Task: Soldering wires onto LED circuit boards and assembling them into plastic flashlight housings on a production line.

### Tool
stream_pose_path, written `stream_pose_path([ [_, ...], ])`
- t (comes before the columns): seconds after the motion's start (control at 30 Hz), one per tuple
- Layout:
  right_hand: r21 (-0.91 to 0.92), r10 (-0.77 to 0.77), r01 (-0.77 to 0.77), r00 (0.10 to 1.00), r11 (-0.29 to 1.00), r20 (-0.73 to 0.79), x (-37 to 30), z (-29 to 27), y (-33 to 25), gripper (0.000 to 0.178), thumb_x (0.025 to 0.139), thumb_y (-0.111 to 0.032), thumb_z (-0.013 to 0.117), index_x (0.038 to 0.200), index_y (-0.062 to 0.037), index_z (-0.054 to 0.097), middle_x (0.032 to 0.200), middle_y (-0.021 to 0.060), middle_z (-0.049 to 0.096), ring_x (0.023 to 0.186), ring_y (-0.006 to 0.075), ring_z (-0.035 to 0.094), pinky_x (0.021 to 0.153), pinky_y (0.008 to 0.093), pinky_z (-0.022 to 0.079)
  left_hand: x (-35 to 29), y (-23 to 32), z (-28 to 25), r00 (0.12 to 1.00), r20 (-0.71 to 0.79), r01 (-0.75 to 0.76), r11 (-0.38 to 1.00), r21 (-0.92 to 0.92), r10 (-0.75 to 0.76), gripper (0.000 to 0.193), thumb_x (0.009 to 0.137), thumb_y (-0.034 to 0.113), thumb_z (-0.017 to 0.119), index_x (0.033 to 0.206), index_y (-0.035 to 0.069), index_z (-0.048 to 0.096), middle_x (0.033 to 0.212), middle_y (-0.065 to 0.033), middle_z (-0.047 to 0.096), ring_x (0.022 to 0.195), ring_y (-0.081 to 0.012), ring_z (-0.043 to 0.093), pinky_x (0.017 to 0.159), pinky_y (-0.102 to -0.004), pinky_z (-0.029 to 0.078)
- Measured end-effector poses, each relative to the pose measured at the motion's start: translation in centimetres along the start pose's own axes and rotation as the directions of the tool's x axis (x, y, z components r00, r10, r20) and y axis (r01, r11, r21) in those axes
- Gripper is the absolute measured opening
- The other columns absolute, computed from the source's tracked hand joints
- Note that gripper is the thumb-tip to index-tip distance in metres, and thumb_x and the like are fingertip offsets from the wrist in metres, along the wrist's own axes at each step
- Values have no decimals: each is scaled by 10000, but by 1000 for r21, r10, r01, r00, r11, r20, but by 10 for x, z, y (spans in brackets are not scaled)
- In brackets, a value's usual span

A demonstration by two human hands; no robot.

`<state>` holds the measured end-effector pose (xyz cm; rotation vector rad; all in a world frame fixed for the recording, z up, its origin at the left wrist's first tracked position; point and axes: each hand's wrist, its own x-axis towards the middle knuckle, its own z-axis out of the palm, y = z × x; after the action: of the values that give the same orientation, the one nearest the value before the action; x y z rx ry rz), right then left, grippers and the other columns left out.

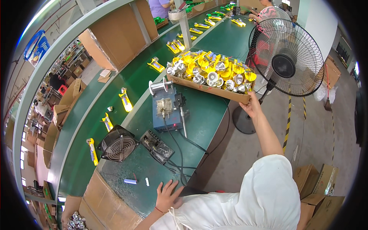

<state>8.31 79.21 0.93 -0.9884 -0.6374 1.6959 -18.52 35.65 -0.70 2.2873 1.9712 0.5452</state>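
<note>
My right hand (251, 106) grips the near right corner of a shallow cardboard box (228, 94). Heaped in it are yellow plastic parts (188, 61) with silver reflector cups (212, 78). On the green worktable, my left hand (167, 197) rests with fingers spread, holding nothing. Beyond its fingertips lie a lilac cylindrical battery cell (130, 181) with thin wires and a small white piece (147, 181). Between the hands stand a blue soldering station (166, 115), a solder wire reel (160, 86) and a dark soldering-iron holder (157, 146).
A square black fan (118, 145) stands left of the holder. Yellow flashlight bodies (125, 100) lie along the green conveyor belt (82, 153). A tall pedestal fan (283, 65) is at the right. Cables (180, 153) hang over the table's edge. Other people work at the far end.
</note>
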Motion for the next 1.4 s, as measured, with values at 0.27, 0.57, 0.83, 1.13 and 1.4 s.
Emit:
stream_pose_path([
  [0.27,75,21,-18,999,997,-39,-61,-11,6,487,722,-317,613,1092,-52,439,1010,100,471,917,206,494,817,367,446,49,18,-108,860,-402,-366,929,-61,313,241,600,48,630,841,42,626,750,-54,618,542,-178,562,473,-255,447],
  [0.57,35,32,-33,999,999,29,-111,-16,36,382,720,-289,635,955,-8,526,858,65,544,756,167,549,708,297,462,276,38,-42,842,321,459,264,-848,-433,652,762,157,605,1281,-59,274,1263,-185,392,1175,-213,391,935,-345,369],
  [0.83,187,106,-145,974,972,202,-135,-21,57,476,759,-299,630,1114,-34,456,1028,113,533,920,215,531,822,363,430,334,4,32,605,591,515,-304,-801,-533,488,843,209,487,1267,29,328,1286,-219,331,1202,-353,325,952,-517,304],
  [1.13,269,50,-184,897,945,440,-97,-68,39,813,755,-665,397,1274,-52,271,1221,194,419,1110,333,438,941,531,288,340,7,56,662,518,331,-409,-850,-541,279,818,111,467,1088,51,427,1066,-108,485,1004,-292,487,923,-549,310],
  [1.4,384,-100,33,983,923,155,-55,-42,31,545,757,-398,573,1213,-135,433,1189,14,496,1080,199,467,907,410,351,331,10,39,742,485,363,-331,-871,-463,484,767,-17,390,1188,188,270,1171,-77,426,1037,-286,481,909,-560,320],
])
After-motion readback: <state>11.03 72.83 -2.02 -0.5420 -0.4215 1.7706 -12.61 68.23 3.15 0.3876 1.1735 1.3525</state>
